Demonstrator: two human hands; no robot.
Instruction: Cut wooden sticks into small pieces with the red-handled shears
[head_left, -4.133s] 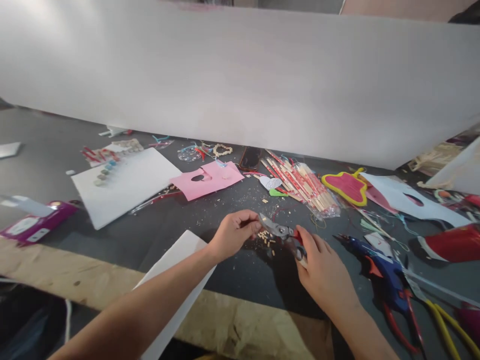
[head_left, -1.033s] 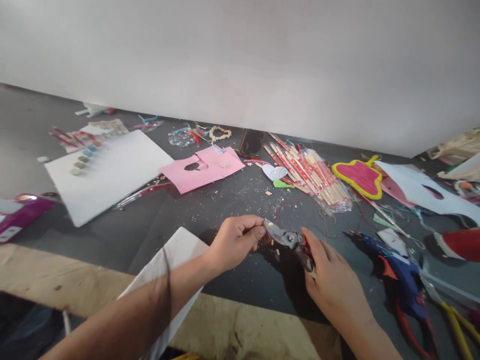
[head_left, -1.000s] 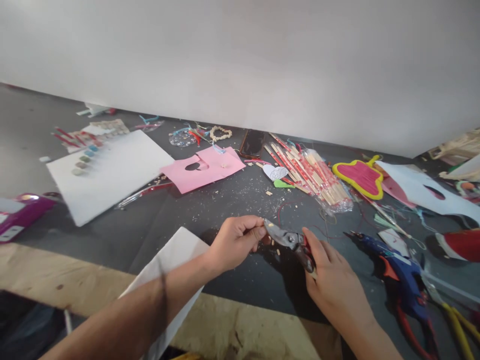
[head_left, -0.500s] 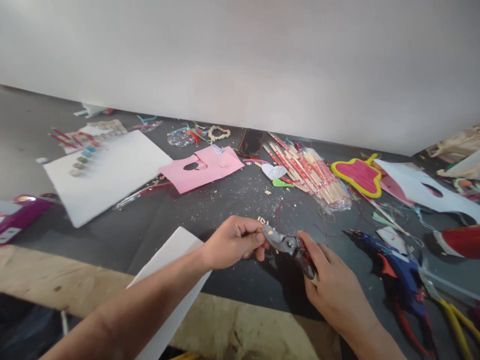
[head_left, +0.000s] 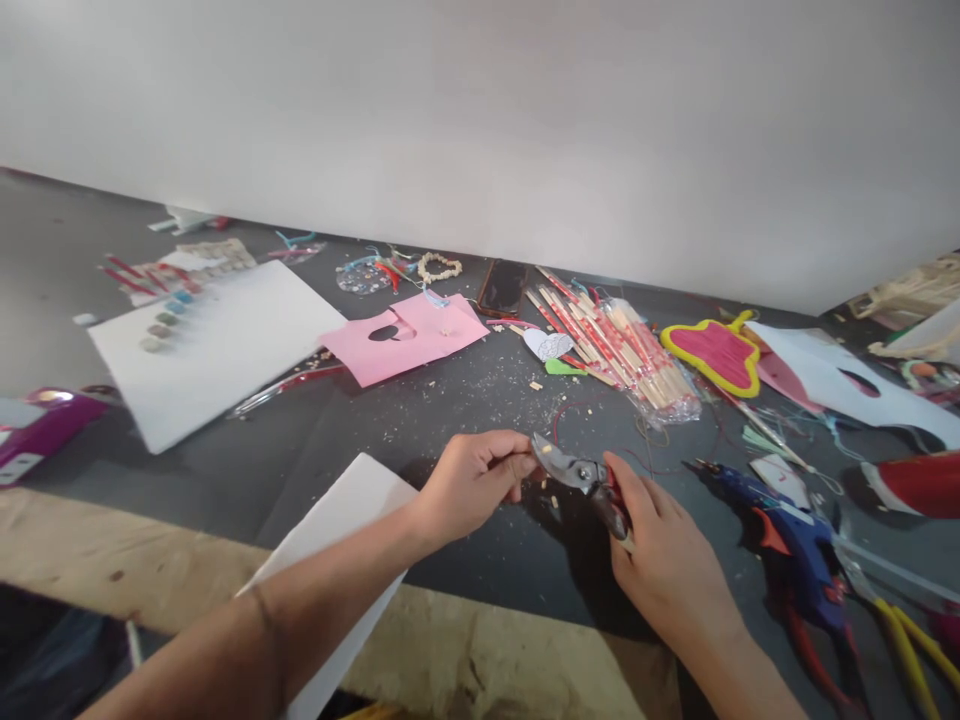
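Observation:
My right hand is closed round the handles of a pair of pruning shears. Their metal blades point left, and a small pale piece shows against the blade. Just left of the blade tip, my left hand is pinched, its thumb and forefinger pressed together; what lies between them is too small to make out. Small pale cut bits lie on the dark tabletop under the shears. A white sheet is partly covered by my left forearm.
Pink paper with a cut-out hole lies beyond my hands. Farther back are a phone and bundled red-and-white wrapped sticks. At right lie a blue glue gun and yellow-handled pliers. A large white board is at left.
The shears and my right hand have shifted slightly right and up. My left hand's pinch is a little farther right, and the pale bits near its fingertips are now hidden.

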